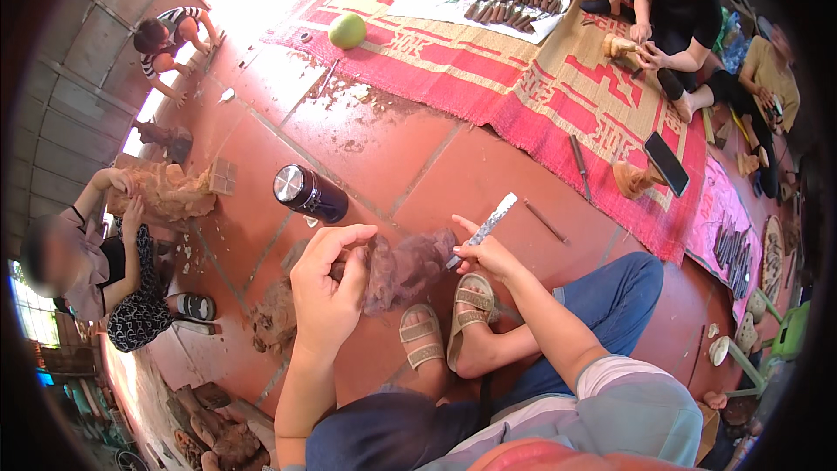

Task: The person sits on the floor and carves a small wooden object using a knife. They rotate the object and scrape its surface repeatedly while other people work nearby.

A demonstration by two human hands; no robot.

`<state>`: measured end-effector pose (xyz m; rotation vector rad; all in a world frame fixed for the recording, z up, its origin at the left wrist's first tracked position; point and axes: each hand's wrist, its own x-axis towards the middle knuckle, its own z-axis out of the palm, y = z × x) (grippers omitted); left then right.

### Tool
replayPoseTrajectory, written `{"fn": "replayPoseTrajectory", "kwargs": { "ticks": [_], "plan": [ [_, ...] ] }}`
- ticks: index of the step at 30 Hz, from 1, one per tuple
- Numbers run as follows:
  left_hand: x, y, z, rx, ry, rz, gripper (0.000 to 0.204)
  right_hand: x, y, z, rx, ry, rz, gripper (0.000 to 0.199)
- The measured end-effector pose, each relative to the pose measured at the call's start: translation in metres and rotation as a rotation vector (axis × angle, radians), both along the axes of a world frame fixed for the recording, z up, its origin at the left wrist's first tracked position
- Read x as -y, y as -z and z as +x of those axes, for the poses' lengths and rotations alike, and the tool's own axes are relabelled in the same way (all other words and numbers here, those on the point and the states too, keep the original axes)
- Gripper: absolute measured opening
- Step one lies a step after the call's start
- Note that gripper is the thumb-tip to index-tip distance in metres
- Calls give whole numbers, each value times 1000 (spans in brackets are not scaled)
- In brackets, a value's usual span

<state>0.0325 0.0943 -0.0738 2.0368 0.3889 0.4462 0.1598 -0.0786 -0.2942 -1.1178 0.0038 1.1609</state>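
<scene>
— Fingers of your left hand (327, 283) clamp the wood carving (410, 266) at frame centre; right hand (488, 253) grips the chisel (485, 227).
— Carving step, then; next cut likely needs a steady hold.

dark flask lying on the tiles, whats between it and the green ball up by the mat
In the head view, only bare terracotta tiles with scattered wood chips lie between the flask and the green ball.
</scene>
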Motion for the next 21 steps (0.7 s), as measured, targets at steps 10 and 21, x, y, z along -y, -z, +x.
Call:
{"fn": "replayPoseTrajectory", "kwargs": {
  "ticks": [10, 21],
  "plan": [
    [-2, 6, 2, 42, -7, -19, 22, 4, 13, -2, -37, 46, 30, 69],
    [-3, 4, 1, 53, 0, -17, 21, 1, 16, 1, -17, 42, 8, 60]
  ]
}}
